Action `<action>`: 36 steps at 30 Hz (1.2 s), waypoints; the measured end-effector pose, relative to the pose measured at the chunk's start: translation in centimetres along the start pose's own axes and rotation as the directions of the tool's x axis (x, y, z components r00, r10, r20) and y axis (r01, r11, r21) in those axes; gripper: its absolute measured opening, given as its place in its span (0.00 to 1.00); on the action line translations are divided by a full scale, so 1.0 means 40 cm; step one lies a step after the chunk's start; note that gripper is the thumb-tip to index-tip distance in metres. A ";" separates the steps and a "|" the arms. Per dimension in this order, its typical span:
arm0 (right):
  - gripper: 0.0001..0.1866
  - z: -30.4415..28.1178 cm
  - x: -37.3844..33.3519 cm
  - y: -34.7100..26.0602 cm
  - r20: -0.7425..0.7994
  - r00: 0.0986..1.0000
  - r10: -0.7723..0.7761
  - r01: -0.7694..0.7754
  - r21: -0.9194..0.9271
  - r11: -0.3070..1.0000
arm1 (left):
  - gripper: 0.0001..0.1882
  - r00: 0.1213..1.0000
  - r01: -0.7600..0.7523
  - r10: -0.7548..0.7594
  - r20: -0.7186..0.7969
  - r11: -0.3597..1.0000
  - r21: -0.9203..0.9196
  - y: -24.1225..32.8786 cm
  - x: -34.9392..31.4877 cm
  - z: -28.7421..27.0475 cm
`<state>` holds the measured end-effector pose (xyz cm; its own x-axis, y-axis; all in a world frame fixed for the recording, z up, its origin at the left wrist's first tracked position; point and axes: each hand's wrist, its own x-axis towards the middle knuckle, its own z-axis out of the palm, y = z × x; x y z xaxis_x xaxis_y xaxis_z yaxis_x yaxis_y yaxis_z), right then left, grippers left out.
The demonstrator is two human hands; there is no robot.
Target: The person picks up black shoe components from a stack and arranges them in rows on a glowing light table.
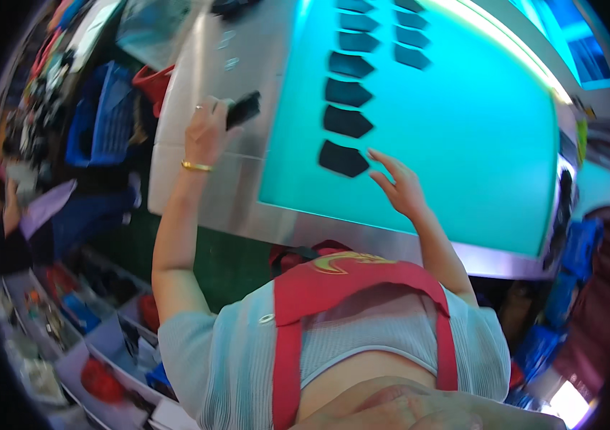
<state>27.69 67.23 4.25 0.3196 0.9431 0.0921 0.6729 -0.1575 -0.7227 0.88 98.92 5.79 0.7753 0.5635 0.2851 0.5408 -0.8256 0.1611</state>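
Teal lit surface [462,143] is serving as landmark; all places are taken from it.

Nearest black piece [343,158] is lying flat toward the surface's near left corner, last of a long column of black pieces [348,122] that is running away along the surface's left side. A shorter column of dark pieces [411,56] is lying just right of it, toward the surface's far edge.

Nearest piece: five-sided, long axis running roughly crosswise to the surface, tipping slightly toward its near edge; pointed end facing the surface's right side.

Right hand [407,192] is hovering above the surface near its near edge, fingers spread, grasping nothing visible. Piece is lying left of this hand and a little farther in; the pointed end is facing the fingertips. Very close; cannot tell whether they are touching.

Left hand [206,135] is gripping a dark stack [243,110] outside the surface's left edge, above the steel ledge [233,183]. Its long side is slanting up toward the surface. From there the nearest piece is lying rightward, across the edge. Right hand is clearly the nearer one.
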 end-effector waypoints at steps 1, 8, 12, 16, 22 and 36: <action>0.26 -0.003 0.006 -0.004 -0.056 0.998 0.023 -0.019 0.059 0.998 | 0.26 0.995 -0.104 0.104 -0.007 0.993 -0.047 0.084 0.016 0.008; 0.28 -0.049 -0.062 0.244 -0.171 0.935 0.311 -0.218 0.415 0.883 | 0.23 0.920 -0.249 0.358 0.157 0.846 -0.471 0.780 0.047 0.387; 0.25 -0.129 -0.172 0.419 -0.053 0.957 0.285 -0.264 0.247 0.932 | 0.14 0.943 -0.279 0.315 0.105 0.923 -0.263 0.961 0.033 0.507; 0.23 -0.163 -0.087 0.518 -0.272 0.949 0.160 -0.076 0.297 0.952 | 0.15 0.925 -0.082 0.206 0.320 0.929 -0.360 0.982 0.213 0.558; 0.16 -0.427 0.311 0.835 -0.511 0.830 0.226 -0.197 0.110 0.974 | 0.29 0.938 0.071 0.117 0.327 0.858 -0.509 1.151 0.658 0.688; 0.26 -0.607 1.039 1.276 -0.786 0.541 0.299 -0.334 0.126 0.934 | 0.35 0.966 -0.190 0.204 0.159 0.977 -0.099 1.040 1.443 0.928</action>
<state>91.51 91.26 -12.20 0.8986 0.2325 0.3720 0.4379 -0.4247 -0.7923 80.23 98.21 -6.12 0.9112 0.3803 0.1584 0.3483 -0.9165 0.1968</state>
